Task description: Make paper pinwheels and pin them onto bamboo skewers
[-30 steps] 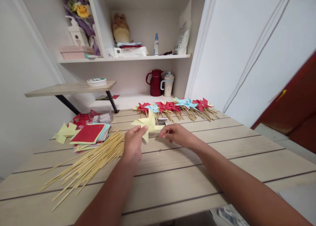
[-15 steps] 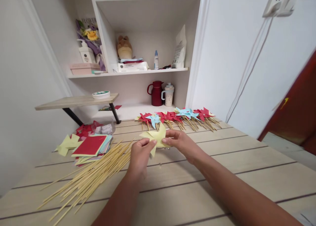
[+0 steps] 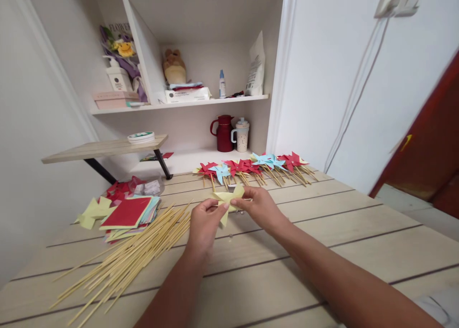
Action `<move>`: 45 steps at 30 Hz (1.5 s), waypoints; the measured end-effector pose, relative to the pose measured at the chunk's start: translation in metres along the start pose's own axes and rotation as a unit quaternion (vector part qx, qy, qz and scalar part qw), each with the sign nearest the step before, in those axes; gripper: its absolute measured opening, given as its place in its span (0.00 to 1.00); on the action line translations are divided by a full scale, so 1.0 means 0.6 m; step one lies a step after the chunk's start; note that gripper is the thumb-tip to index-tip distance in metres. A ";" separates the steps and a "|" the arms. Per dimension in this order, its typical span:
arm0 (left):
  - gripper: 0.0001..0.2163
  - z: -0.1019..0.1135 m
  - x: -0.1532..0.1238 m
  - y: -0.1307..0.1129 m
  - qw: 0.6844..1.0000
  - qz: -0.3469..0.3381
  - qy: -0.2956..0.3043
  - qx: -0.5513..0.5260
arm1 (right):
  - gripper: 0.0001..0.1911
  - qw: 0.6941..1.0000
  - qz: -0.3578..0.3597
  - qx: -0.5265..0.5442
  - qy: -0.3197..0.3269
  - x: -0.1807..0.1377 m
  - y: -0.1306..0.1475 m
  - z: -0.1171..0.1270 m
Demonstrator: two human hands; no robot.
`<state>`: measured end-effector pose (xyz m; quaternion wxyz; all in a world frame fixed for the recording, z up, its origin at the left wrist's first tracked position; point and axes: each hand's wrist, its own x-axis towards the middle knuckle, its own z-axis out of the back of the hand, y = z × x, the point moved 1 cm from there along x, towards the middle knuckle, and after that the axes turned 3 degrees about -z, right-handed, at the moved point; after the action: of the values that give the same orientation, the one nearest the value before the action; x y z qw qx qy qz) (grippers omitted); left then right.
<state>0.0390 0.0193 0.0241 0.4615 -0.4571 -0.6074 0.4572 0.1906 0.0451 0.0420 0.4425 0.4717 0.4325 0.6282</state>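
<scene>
A folded yellow paper pinwheel [image 3: 229, 198] is held just above the wooden table [image 3: 322, 232], near its middle. My left hand [image 3: 203, 223] pinches the pinwheel's lower left blade. From the right, my right hand [image 3: 258, 205] grips it with fingers closed near its centre. A heap of bamboo sticks [image 3: 132, 251] lies to the left of my left hand. Behind the hands, a row of finished pinwheels [image 3: 251, 168] in red and blue lies on its sticks.
A stack of coloured paper squares [image 3: 127, 213] with a red sheet on top and loose yellow pinwheel blanks [image 3: 91, 211] lie at the left. A small raised shelf [image 3: 103, 148], a red jug [image 3: 224, 133] and a speckled cup [image 3: 242, 135] stand behind.
My right hand has come in from beside the pinwheel and closed on it. The pinwheel has tipped flatter and the view has tilted up.
</scene>
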 end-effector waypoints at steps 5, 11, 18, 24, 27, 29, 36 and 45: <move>0.21 0.001 0.004 -0.006 0.999 -0.012 0.012 -0.032 | 0.08 0.999 0.022 -0.031 -0.018 0.003 -0.002 0.012; 0.14 0.000 0.002 -0.013 1.000 0.009 0.027 0.006 | 0.08 0.999 0.037 -0.015 -0.011 0.006 -0.006 0.019; 0.12 0.004 0.001 -0.013 0.999 -0.003 -0.023 0.030 | 0.08 0.999 0.031 -0.037 -0.014 -0.001 0.006 0.013; 0.10 -0.001 -0.001 -0.019 0.998 -0.020 -0.029 0.061 | 0.08 0.999 0.028 -0.022 -0.005 -0.001 0.004 0.012; 0.09 -0.001 -0.001 -0.021 0.997 -0.026 -0.034 0.070 | 0.08 0.999 0.027 -0.022 -0.007 -0.002 0.004 0.012; 0.08 -0.001 -0.001 -0.022 0.997 -0.026 -0.039 0.065 | 0.08 0.999 0.027 -0.025 -0.010 -0.002 0.005 0.011; 0.11 -0.002 -0.001 -0.016 0.998 -0.019 -0.043 0.052 | 0.08 0.999 0.029 -0.030 -0.011 -0.005 0.008 0.009; 0.14 0.002 -0.002 -0.013 0.999 0.000 -0.042 0.010 | 0.07 0.998 0.037 -0.055 -0.007 -0.004 0.004 0.007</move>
<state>0.0368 0.0164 0.0316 0.4404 -0.4330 -0.6214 0.4820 0.1948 0.0428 0.0446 0.4479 0.4665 0.3762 0.6635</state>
